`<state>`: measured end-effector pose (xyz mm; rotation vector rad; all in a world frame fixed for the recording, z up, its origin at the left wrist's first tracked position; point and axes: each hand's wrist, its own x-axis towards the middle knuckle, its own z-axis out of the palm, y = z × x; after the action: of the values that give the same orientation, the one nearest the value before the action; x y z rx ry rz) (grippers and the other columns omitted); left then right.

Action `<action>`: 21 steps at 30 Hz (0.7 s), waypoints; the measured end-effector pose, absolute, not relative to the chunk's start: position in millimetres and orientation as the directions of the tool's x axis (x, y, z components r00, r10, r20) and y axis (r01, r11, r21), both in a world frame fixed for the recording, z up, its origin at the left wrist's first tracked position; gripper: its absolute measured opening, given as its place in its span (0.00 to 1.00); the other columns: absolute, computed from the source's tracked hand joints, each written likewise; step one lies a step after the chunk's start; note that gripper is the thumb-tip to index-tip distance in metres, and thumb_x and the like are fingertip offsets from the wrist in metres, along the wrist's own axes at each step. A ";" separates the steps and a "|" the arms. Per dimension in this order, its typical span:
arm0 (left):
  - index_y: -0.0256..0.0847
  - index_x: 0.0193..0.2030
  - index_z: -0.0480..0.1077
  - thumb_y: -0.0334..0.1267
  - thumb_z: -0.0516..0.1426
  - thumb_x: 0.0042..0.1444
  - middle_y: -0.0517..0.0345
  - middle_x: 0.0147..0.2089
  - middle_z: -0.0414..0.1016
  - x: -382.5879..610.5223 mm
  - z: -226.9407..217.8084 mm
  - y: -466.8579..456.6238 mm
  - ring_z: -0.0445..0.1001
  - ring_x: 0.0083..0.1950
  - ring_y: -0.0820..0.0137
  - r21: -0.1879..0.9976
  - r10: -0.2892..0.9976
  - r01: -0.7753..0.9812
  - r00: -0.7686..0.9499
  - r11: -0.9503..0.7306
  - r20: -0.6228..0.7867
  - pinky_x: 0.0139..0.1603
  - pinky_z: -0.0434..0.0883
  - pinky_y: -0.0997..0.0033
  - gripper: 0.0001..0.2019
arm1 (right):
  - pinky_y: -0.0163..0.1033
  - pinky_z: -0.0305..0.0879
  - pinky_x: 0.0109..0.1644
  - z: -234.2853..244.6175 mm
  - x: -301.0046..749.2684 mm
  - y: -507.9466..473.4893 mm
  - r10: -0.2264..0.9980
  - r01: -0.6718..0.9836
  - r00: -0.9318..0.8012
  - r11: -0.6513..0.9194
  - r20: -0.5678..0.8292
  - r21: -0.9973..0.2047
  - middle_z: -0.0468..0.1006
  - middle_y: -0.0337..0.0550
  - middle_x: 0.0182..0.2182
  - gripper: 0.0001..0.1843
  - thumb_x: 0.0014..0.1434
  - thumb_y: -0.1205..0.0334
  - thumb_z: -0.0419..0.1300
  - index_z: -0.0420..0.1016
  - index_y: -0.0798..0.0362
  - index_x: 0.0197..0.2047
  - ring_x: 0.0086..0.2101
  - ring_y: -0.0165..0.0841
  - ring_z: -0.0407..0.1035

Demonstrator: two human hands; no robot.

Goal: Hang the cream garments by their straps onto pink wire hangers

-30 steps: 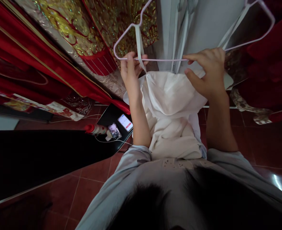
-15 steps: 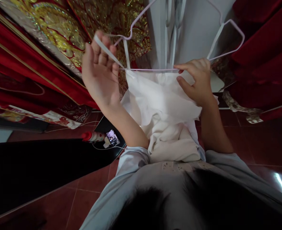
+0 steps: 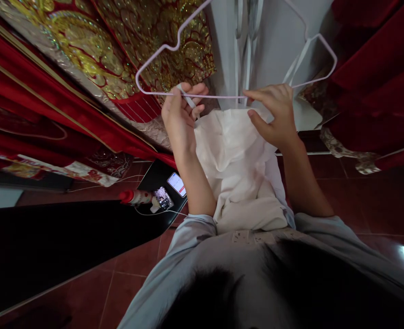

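Note:
I hold a white garment (image 3: 239,160) up against a pale wire hanger (image 3: 222,97) in front of me. My left hand (image 3: 179,116) is closed on a white strap of the garment at the hanger's lower bar, left of centre. My right hand (image 3: 273,114) pinches the top edge of the cloth against the same bar, thumb and forefinger together. The rest of the garment hangs bunched down between my forearms to my chest. A second white strap (image 3: 300,64) runs over the hanger's right shoulder.
Red and gold embroidered garments (image 3: 85,68) hang at the left, dark red velvet ones (image 3: 376,82) at the right. A black table (image 3: 51,237) carries a red-capped bottle (image 3: 136,197) and two phones (image 3: 171,189) with a cable. The floor (image 3: 126,269) is red tile.
My left hand, raised and pulling the strap out to the upper left half a second ago, has come back down to the hanger bar. My right hand stayed on the cloth.

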<state>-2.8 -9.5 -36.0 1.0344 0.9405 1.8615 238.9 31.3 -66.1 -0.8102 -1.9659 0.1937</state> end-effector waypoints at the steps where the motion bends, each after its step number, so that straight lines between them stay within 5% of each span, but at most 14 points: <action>1: 0.53 0.40 0.75 0.54 0.61 0.72 0.55 0.47 0.86 2.2 -34.8 -8.6 0.76 0.69 0.46 0.859 0.876 -0.291 -0.377 -0.421 0.302 0.57 0.80 0.47 0.12 | 0.67 0.68 0.67 -65.3 240.4 31.3 0.593 0.413 -0.245 0.780 0.767 -0.471 0.84 0.44 0.49 0.13 0.70 0.46 0.59 0.82 0.32 0.52 0.56 0.50 0.76; 3: 0.53 0.38 0.72 0.53 0.60 0.73 0.54 0.43 0.84 7.7 -33.9 -6.9 0.78 0.66 0.47 0.853 0.866 -0.294 -0.401 -0.431 0.299 0.52 0.81 0.51 0.13 | 0.60 0.72 0.63 -65.1 247.2 37.2 0.536 0.310 0.018 0.799 0.844 -0.515 0.83 0.44 0.46 0.09 0.69 0.49 0.61 0.82 0.37 0.47 0.52 0.46 0.77; 6: 0.52 0.36 0.69 0.48 0.56 0.75 0.54 0.38 0.82 9.4 -35.4 -4.3 0.82 0.57 0.50 0.834 0.843 -0.284 -0.420 -0.473 0.335 0.42 0.80 0.56 0.13 | 0.46 0.71 0.36 -65.4 264.0 56.0 0.553 0.140 0.406 0.749 0.728 -0.647 0.77 0.42 0.39 0.08 0.62 0.60 0.64 0.78 0.42 0.45 0.31 0.34 0.72; 9: 0.52 0.37 0.68 0.44 0.53 0.75 0.55 0.36 0.79 9.8 -37.2 -1.1 0.83 0.53 0.52 0.824 0.829 -0.288 -0.450 -0.487 0.333 0.40 0.78 0.57 0.12 | 0.39 0.50 0.22 -58.0 279.1 65.6 0.778 0.019 0.339 0.556 0.528 -0.831 0.74 0.38 0.32 0.10 0.55 0.64 0.67 0.78 0.45 0.41 0.19 0.27 0.59; 13: 0.52 0.36 0.68 0.44 0.52 0.75 0.55 0.35 0.78 10.1 -38.2 1.9 0.83 0.53 0.52 0.832 0.818 -0.265 -0.472 -0.488 0.329 0.38 0.78 0.58 0.13 | 0.38 0.40 0.18 -34.5 276.7 52.1 0.876 0.054 0.115 0.465 0.468 -0.884 0.80 0.39 0.29 0.03 0.58 0.59 0.70 0.82 0.45 0.31 0.16 0.25 0.59; 15: 0.52 0.36 0.68 0.44 0.51 0.76 0.55 0.34 0.78 9.5 -38.6 1.5 0.83 0.49 0.53 0.824 0.800 -0.232 -0.475 -0.517 0.367 0.35 0.77 0.59 0.14 | 0.38 0.41 0.16 -22.9 268.9 49.6 0.837 0.022 0.083 0.540 0.540 -0.841 0.85 0.37 0.33 0.02 0.59 0.58 0.71 0.86 0.43 0.36 0.15 0.24 0.60; 18: 0.51 0.36 0.69 0.45 0.53 0.77 0.55 0.35 0.78 8.3 -39.7 -1.3 0.83 0.48 0.55 0.824 0.803 -0.209 -0.440 -0.526 0.401 0.34 0.77 0.61 0.14 | 0.39 0.49 0.18 -14.5 267.3 72.6 0.667 -0.029 0.192 0.737 0.720 -0.675 0.89 0.36 0.44 0.12 0.59 0.56 0.74 0.88 0.40 0.47 0.18 0.25 0.63; 20: 0.51 0.37 0.70 0.45 0.55 0.76 0.54 0.36 0.78 8.3 -40.7 -3.3 0.83 0.49 0.54 0.818 0.807 -0.220 -0.427 -0.531 0.409 0.35 0.77 0.61 0.12 | 0.40 0.56 0.21 -17.3 280.3 102.9 0.563 0.002 0.267 0.811 0.782 -0.585 0.85 0.38 0.57 0.21 0.59 0.55 0.74 0.84 0.39 0.56 0.28 0.31 0.73; 21: 0.51 0.37 0.70 0.46 0.55 0.75 0.54 0.36 0.78 8.5 -41.3 -4.0 0.83 0.50 0.53 0.815 0.809 -0.229 -0.420 -0.532 0.410 0.35 0.77 0.60 0.12 | 0.41 0.63 0.25 -21.3 290.7 118.7 0.571 0.035 0.276 0.798 0.774 -0.601 0.79 0.41 0.65 0.26 0.61 0.53 0.72 0.79 0.41 0.62 0.42 0.39 0.78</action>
<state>8.5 -4.0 -41.3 1.0919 0.9014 2.0019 290.7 118.7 -21.3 -0.5750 -1.2547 0.3872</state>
